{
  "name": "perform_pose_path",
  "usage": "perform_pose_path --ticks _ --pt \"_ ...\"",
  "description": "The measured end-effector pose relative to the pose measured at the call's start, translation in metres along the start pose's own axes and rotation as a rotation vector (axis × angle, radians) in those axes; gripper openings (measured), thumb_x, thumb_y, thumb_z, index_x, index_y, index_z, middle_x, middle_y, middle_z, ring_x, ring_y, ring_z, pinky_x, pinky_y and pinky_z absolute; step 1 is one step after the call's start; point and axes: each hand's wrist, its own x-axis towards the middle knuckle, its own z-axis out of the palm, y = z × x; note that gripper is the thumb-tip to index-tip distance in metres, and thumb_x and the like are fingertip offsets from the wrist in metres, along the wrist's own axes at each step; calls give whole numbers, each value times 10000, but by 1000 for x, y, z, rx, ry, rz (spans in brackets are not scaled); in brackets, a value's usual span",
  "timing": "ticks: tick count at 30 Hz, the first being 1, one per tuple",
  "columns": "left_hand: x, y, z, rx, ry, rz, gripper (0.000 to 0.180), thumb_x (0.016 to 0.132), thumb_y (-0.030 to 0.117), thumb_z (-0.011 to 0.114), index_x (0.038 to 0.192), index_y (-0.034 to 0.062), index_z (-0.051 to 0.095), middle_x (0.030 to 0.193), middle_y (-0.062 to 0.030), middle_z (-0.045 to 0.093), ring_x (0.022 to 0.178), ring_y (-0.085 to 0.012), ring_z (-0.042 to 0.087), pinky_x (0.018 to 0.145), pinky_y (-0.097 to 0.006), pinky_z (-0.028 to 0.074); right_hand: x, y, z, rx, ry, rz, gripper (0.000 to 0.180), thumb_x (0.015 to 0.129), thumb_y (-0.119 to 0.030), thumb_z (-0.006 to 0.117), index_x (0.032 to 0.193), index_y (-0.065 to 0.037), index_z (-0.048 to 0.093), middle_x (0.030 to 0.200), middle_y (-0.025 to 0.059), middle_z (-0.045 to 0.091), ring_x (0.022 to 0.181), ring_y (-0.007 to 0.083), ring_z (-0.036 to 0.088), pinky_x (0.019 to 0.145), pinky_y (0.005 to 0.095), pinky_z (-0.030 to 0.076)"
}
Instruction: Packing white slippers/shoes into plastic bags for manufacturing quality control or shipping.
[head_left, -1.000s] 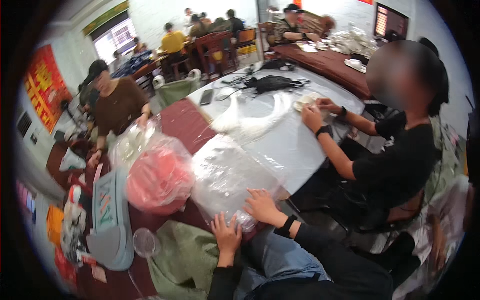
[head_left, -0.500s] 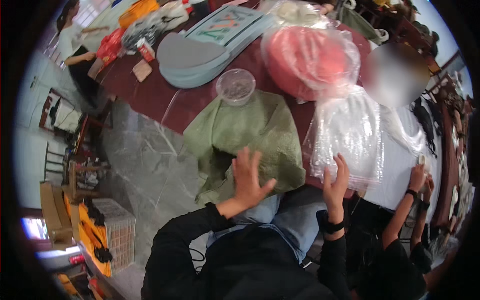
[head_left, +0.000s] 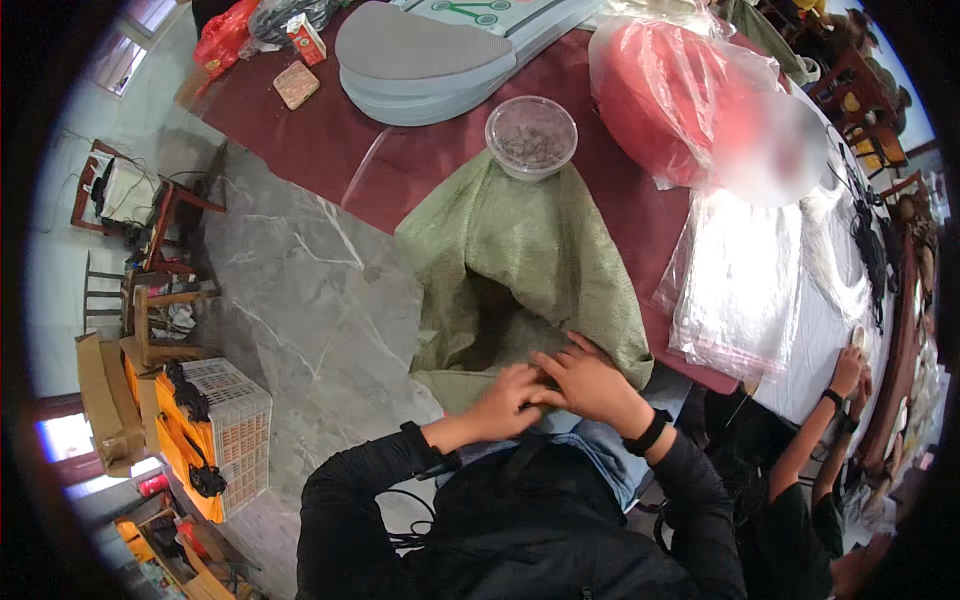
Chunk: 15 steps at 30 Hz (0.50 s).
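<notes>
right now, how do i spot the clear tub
Find the dark red table, then the green sack draped over its near edge. At the sack's far end sits the tub. It's round and clear, with grey bits inside, unlike the bigger red bundle.

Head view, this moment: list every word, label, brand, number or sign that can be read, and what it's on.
None can be read.
Red-and-white carton: print too small and blurred.
Blue-grey rounded object: green marking, cut off above.
Olive sack: none seen.
Clear bags: too glary to tell.
</notes>
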Motion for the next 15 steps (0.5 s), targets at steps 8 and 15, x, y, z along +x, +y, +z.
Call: perform_pose_path --ticks 8,15 --pt "21 -221 16 485 185 -406 322 905 195 455 1177 50 548 1159 -211 549 987 -394 543 819 -445 459 6 -14 2 -138 47 -135 237 720 -154 586 949 -104 623 959 63 532 1055 231 517 1106 483 249" --pt "230 -147 129 630 -457 444 333 824 138 527 1118 -15 562 1147 -235 544 1036 -369 541 864 -457 444 19 -22 11 261 344 -196 99 773 -94 515 851 -36 536 775 156 592 812 328 590 965 508 357"
